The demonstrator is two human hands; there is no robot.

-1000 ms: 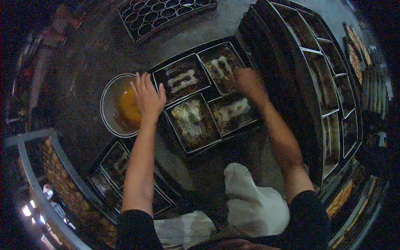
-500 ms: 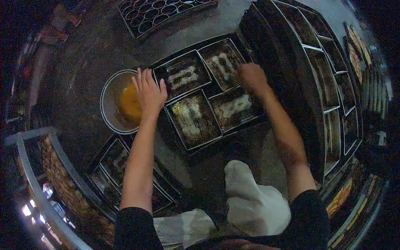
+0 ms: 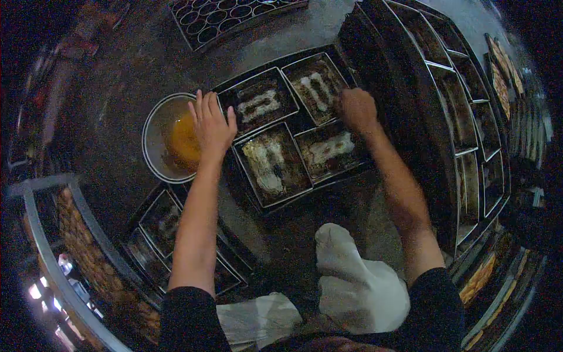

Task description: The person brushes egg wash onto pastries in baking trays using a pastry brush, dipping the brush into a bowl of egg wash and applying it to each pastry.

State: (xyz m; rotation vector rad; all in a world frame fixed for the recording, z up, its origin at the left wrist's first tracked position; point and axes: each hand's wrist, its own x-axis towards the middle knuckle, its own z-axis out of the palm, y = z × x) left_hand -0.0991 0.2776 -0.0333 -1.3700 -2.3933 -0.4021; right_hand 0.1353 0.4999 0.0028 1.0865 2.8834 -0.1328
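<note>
A block of several joined dark rectangular baking pans (image 3: 252, 202) lies on the floor before me, with pale greasy smears on the pan bottoms. My right hand (image 3: 359, 110) is closed over the right side of the upper right pan (image 3: 336, 68); whatever its fingers hold is hidden. My left hand (image 3: 214, 126) has its fingers stretched out and slightly apart, between the pans and the right rim of a round metal bowl (image 3: 153, 138). Orange-yellow liquid (image 3: 183, 138) lies in the bowl, partly covered by that hand.
Stacked pan sets (image 3: 463, 155) rise close on the right. Another pan set (image 3: 161, 220) sits at lower left, beside a rack (image 3: 94, 246) of browned goods. A tray of round moulds (image 3: 217, 20) lies at the far side. More baked goods (image 3: 478, 281) stand at lower right.
My right hand has shifted slightly right along the upper right pan, and the pale smear there shows more fully. My left hand stays almost in place by the bowl.
</note>
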